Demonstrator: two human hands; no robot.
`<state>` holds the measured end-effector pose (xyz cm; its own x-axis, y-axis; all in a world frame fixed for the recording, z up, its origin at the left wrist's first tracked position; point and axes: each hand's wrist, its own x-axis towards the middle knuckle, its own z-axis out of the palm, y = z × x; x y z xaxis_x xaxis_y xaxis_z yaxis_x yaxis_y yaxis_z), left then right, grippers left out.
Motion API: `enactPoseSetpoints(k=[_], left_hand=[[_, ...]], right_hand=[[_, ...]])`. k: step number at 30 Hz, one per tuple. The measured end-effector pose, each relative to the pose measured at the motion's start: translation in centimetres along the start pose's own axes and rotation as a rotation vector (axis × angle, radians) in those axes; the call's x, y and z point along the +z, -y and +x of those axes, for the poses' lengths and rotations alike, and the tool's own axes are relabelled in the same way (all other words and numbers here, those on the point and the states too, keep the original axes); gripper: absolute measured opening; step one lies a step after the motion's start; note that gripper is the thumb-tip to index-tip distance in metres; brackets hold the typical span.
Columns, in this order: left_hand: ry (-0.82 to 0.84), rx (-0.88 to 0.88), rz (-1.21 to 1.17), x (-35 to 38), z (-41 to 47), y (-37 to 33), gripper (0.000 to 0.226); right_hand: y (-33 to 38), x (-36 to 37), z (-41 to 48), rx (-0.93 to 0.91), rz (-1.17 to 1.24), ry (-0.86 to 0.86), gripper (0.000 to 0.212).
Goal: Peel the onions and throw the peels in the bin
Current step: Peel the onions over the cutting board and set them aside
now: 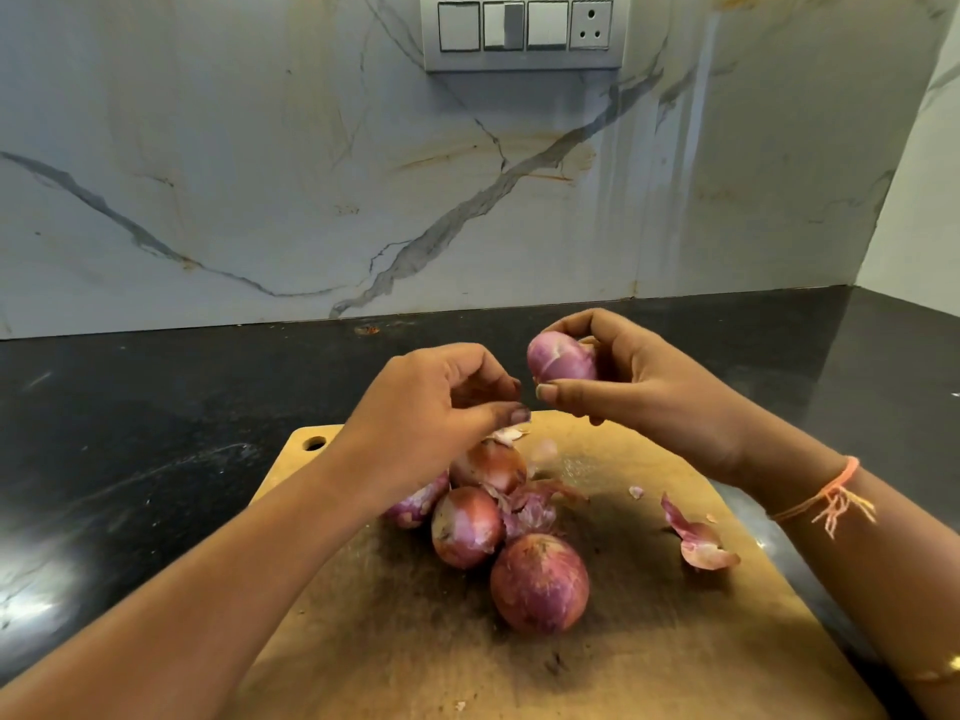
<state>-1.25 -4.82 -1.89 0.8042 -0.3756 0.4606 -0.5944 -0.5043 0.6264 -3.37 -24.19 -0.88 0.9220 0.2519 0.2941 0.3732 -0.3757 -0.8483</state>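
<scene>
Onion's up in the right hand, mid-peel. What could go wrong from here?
1. The held onion sits in the right hand above the cutting board. A slip would likely drop it onto the loose onions and set them rolling.
2. The peel by the board's right edge may slide onto the dark counter and get missed.
3. No bin is in view, so carried peels may scatter.

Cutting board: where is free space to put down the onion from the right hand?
Free: the board's near strip in front of the nearest onion, and its right side between that onion and the large peel. Crowded: the middle, onions and peels.
</scene>
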Motion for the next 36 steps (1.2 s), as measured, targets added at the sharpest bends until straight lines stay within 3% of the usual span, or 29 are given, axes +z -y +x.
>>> enactPoseSetpoints(k=[6,9,13,18,27,36], left_hand=[[-0.077,0.044,-0.019,0.1,-0.1,-0.4,0.014],[-0.069,0.030,-0.105,0.3,-0.4,-0.9,0.036],[-0.084,0.041,-0.125,0.3,-0.7,-1.5,0.026],[-0.131,0.033,-0.031,0.5,-0.8,-1.7,0.037],[-0.144,0.053,0.158,0.9,-1.0,-2.1,0.039],[-0.153,0.074,0.193,1.0,-0.8,-2.0,0.037]], right_hand=[[-0.3,0.2,0.0,-0.070,-0.047,-0.010,0.048],[-0.5,0.7,0.0,-0.168,-0.197,-0.041,0.044],[-0.8,1.1,0.1,-0.296,-0.377,-0.087,0.050],[-0.7,1.2,0.0,-0.366,-0.450,-0.119,0.057],[-0.5,1.6,-0.1,-0.408,-0.566,-0.122,0.066],[-0.6,1.6,0.0,-0.401,-0.513,-0.131,0.058]])
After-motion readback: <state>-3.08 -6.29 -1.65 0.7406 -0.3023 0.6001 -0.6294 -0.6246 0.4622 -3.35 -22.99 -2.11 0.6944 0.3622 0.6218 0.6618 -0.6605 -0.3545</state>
